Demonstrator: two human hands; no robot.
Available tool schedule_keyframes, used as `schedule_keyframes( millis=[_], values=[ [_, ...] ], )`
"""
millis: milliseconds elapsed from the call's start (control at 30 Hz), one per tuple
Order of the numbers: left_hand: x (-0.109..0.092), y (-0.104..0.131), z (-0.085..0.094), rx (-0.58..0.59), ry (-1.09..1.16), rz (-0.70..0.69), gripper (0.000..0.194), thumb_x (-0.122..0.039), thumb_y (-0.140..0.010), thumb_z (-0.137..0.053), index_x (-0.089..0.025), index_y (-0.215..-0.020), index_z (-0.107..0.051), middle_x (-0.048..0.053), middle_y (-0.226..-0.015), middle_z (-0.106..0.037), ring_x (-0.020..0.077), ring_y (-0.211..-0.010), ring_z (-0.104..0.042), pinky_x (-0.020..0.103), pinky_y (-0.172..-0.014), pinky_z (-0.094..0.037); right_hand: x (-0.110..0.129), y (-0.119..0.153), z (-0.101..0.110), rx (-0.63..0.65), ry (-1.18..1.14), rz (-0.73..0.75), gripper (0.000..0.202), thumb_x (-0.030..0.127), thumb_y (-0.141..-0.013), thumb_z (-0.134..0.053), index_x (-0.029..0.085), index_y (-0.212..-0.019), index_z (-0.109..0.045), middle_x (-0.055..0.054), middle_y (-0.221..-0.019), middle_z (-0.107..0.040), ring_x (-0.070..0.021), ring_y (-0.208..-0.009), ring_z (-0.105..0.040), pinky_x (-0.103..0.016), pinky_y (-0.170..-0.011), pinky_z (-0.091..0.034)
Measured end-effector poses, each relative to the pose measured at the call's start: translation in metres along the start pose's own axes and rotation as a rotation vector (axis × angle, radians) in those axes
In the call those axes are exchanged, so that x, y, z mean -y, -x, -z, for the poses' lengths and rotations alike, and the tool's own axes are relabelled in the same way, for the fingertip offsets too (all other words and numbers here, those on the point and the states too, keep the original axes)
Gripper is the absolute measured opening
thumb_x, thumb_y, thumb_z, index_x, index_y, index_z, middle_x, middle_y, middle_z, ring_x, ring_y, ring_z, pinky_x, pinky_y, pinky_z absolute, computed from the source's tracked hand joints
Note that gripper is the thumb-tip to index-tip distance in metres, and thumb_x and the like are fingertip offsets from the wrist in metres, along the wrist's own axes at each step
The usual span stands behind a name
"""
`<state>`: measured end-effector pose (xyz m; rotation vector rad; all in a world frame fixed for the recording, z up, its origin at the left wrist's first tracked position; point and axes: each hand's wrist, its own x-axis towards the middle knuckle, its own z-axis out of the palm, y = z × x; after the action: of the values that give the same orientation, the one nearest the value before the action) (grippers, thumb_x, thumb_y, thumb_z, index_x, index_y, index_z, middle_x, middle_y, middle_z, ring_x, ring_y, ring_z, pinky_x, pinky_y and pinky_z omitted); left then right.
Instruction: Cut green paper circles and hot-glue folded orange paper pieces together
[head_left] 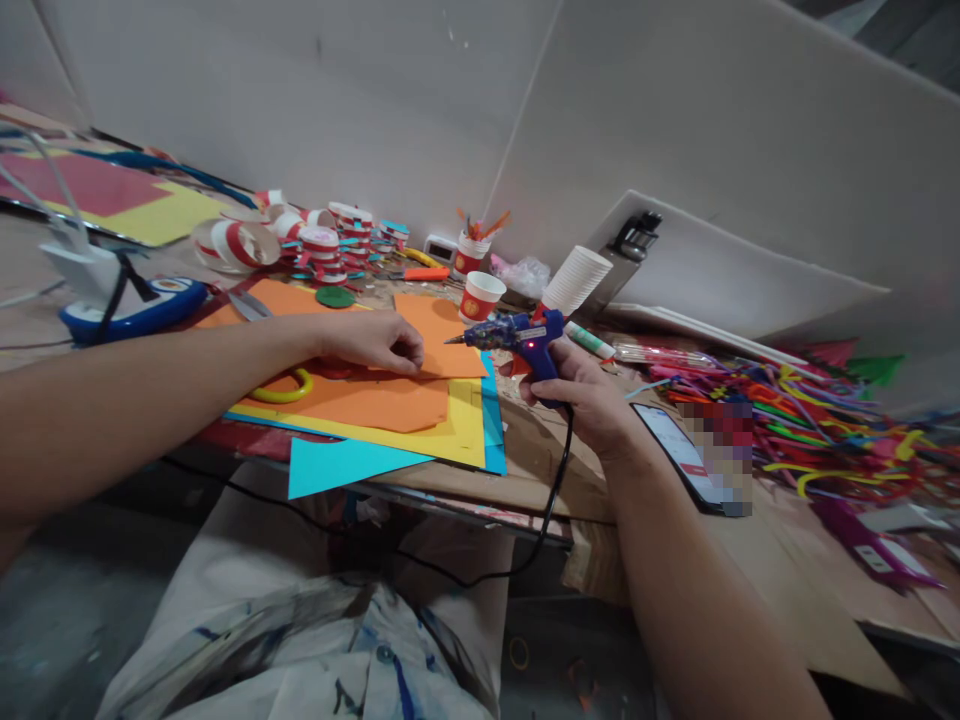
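My right hand is wrapped round the handle of a blue hot glue gun. A small red light glows on its body, its nozzle points left, and a black cord hangs down from the grip. My left hand rests with curled fingers on orange paper; whatever it may pinch is hidden. Under that forearm lie scissors with a yellow handle, partly covered. Yellow paper and blue paper lie beneath the orange sheets. A red and white paper cup stands just behind the nozzle.
Striped paper-cup crafts crowd the back left, near a blue power strip. A stack of white cups leans behind my right hand. To the right are a phone and a heap of coloured pipe cleaners.
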<state>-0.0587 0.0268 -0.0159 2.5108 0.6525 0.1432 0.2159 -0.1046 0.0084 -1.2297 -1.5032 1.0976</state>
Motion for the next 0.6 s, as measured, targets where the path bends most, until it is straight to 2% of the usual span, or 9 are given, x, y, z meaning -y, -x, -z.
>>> schedule_keyframes(
  millis=[167,267,367,433,600],
  values=[
    [-0.001,-0.001,0.0,0.021,-0.032,0.005,0.025,-0.036,-0.081,-0.056,-0.016,-0.085,-0.07,0.0,-0.074,-0.067,0.0093,-0.063,-0.055,0.018,-0.056,-0.036,0.0,0.004,-0.003,0.02,0.166,-0.009,0.036,0.023,-0.07,-0.067,0.021,-0.106,-0.062,-0.001,-0.095,-0.064,-0.0147,-0.077,-0.057,-0.028,-0.07,-0.047],
    [0.002,-0.002,0.0,0.005,-0.064,0.0,0.025,-0.037,-0.081,-0.056,-0.017,-0.085,-0.07,0.0,-0.076,-0.068,0.01,-0.066,-0.057,0.018,-0.058,-0.037,-0.002,0.005,-0.006,0.053,0.235,0.028,0.042,0.031,-0.075,-0.067,0.022,-0.116,-0.061,-0.003,-0.111,-0.065,-0.0214,-0.099,-0.059,-0.037,-0.088,-0.048],
    [0.003,-0.003,0.0,0.002,-0.072,-0.006,0.024,-0.037,-0.081,-0.056,-0.017,-0.086,-0.07,0.0,-0.078,-0.069,0.0109,-0.069,-0.058,0.019,-0.06,-0.038,-0.004,0.006,-0.009,0.094,0.292,0.083,0.056,0.033,-0.077,-0.067,0.026,-0.131,-0.054,-0.003,-0.131,-0.059,-0.025,-0.12,-0.053,-0.043,-0.104,-0.041],
    [0.003,-0.002,0.001,0.007,-0.065,-0.011,0.024,-0.036,-0.08,-0.057,-0.017,-0.087,-0.07,0.0,-0.081,-0.07,0.0113,-0.071,-0.059,0.019,-0.061,-0.038,-0.004,0.006,-0.012,0.106,0.348,0.096,0.058,0.033,-0.079,-0.066,0.026,-0.135,-0.052,-0.003,-0.135,-0.057,-0.0259,-0.123,-0.051,-0.044,-0.107,-0.039],
    [0.002,-0.001,0.002,0.026,-0.042,0.002,0.024,-0.037,-0.081,-0.057,-0.018,-0.089,-0.07,0.0,-0.081,-0.07,0.0106,-0.069,-0.059,0.019,-0.06,-0.037,-0.001,0.008,-0.018,0.125,0.47,0.109,0.055,0.032,-0.081,-0.064,0.021,-0.134,-0.053,-0.006,-0.13,-0.06,-0.0272,-0.12,-0.054,-0.045,-0.105,-0.04]
  ],
)
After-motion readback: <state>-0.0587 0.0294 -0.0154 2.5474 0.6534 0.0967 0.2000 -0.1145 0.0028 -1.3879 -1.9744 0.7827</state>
